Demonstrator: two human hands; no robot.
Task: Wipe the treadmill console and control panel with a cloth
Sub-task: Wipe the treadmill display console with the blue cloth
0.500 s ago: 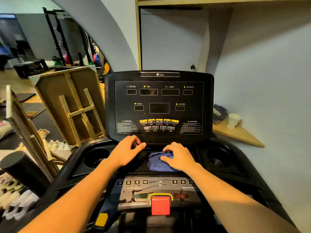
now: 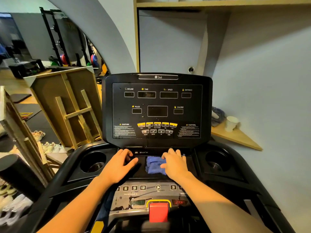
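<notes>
**Wiping the flat tray below the display**

We have the blue cloth [image 2: 155, 164] spread on the dark tray [image 2: 138, 172] at the middle of the treadmill console [image 2: 107, 115], just under the lower edge of the upright display panel [image 2: 157, 111]. Our right hand [image 2: 175, 163] lies flat on the cloth's right part, fingers extended and pressing down rather than pinching it. Our left hand [image 2: 120, 163] rests open on the tray's left side, apart from the cloth, holding nothing.

We judge the tray wipe to be under way. The display panel and the button strip [image 2: 143, 188] near the console's front edge, beside the red stop key [image 2: 158, 211], look still to do. Next we should sweep across the tray, then lift the cloth up to the display, pressing lightly over the yellow keys [image 2: 157, 124].
</notes>
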